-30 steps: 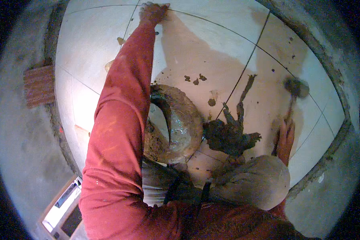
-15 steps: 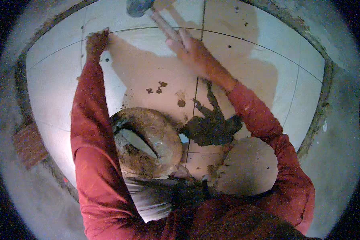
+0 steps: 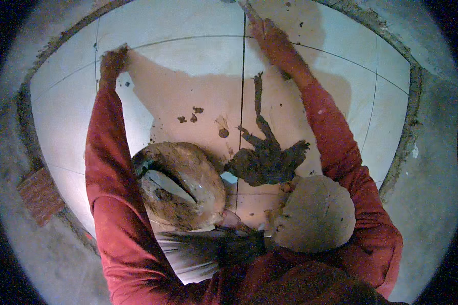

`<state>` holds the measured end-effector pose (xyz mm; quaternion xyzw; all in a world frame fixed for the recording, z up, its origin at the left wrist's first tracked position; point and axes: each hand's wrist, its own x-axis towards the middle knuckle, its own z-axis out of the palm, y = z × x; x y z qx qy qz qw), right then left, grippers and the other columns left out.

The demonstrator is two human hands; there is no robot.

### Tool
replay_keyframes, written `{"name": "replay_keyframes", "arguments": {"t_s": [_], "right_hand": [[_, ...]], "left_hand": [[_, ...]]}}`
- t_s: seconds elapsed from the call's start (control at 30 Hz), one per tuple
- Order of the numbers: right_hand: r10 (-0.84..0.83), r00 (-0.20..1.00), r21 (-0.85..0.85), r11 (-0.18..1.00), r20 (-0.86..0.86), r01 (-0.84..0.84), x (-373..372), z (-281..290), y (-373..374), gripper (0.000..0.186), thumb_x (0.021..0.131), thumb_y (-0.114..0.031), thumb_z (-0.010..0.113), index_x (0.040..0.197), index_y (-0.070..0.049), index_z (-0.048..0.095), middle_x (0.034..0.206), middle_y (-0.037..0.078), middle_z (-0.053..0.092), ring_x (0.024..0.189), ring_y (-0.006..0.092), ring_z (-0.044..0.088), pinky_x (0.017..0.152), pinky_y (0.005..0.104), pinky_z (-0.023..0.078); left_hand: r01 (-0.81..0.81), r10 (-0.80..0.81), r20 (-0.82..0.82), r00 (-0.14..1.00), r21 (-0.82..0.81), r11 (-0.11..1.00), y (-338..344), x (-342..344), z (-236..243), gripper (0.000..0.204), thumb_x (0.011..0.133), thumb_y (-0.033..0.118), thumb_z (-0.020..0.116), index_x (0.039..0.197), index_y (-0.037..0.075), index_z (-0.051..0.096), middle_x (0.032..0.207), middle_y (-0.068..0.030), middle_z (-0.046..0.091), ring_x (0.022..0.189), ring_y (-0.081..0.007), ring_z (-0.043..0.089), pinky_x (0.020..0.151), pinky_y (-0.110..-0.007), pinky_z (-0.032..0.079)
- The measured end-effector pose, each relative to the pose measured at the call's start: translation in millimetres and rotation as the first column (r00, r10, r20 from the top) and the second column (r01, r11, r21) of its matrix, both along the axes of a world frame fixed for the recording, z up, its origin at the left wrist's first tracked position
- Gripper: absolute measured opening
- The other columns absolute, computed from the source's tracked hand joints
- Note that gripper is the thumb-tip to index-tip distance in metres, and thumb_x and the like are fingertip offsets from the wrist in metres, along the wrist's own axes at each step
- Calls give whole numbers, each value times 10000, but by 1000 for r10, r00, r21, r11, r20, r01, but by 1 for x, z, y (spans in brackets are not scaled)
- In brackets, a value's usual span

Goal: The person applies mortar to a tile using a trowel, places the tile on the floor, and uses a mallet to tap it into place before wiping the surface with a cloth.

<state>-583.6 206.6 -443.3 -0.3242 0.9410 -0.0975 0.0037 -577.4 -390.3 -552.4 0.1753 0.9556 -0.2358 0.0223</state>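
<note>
"What fills our view?"

"We see a floor of large, pale, smooth tiles (image 3: 188, 56), cut off at the top, with rough grey concrete (image 3: 435, 137) around it fading into black corners. Two long red sleeves (image 3: 124, 234) reach across it, and the left one hides part of what lies below."

"And between them?"

"A rounded, mud-coloured knee (image 3: 315, 216) at lower right and, at lower left, a round, brown, mud-crusted bowl (image 3: 211, 185), partly behind the left sleeve. We cannot make out the pale shape (image 3: 169, 184) inside. Beside the bowl spreads a dark, ragged, branching mass (image 3: 264, 160); whether cloth or mud, we cannot tell. A reddish-brown, ridged block (image 3: 41, 197) sits at far left, blurred."

"The hands?"

"Well apart. The right hand (image 3: 272, 38) is wrapped around a pale, straight-handled mallet (image 3: 251, 12) at the top edge, by a dark tile joint; we get only a sliver of its grey head before the frame cuts it off. The left hand (image 3: 114, 61) is at the tiles near another joint, fingers bunched in shadow; we cannot tell whether it grips anything."

"Smallest of all?"

"Small, dark, crumbly clumps (image 3: 194, 118) on the tiles above the bowl."
</note>
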Motion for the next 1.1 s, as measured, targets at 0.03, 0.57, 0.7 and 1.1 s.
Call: {"name": "replay_keyframes", "arguments": {"t_s": [0.03,0.57,0.7,1.1], "right_hand": [[-15,993,-104,994,114,27,-1,19,-17,329,1072,-254,480,1306,-25,515,1147,273,559,866,431,667,738,515,568],[-225,816,-449,743,533,497,91,16,56,384,1004,-360,619,1174,-24,546,922,161,643,789,321,645,730,429,544],[-194,405,-340,298,894,892,120,8,94,232,1001,-214,632,1161,-95,513,788,65,579,546,178,567,479,355,517],[-140,501,-480,162,854,862,115,3,67,225,1037,-215,577,1157,-63,464,694,36,536,427,136,515,397,318,469]], "left_hand": [[24,-26,-21,999,-67,997,-29,19,13,444,936,205,607,1371,129,557,869,-145,724,717,-347,709,599,-463,581],[6,-11,-42,999,-107,994,-9,27,33,393,962,228,601,1345,147,564,849,-115,715,686,-324,695,612,-459,564],[-91,83,139,987,52,994,55,13,47,340,948,263,610,1250,109,631,844,-137,710,757,-338,704,652,-470,553],[44,213,-331,919,625,780,472,-63,42,707,1019,434,490,1466,-108,410,1543,-330,388,1441,-499,358,1169,-658,239]]}}
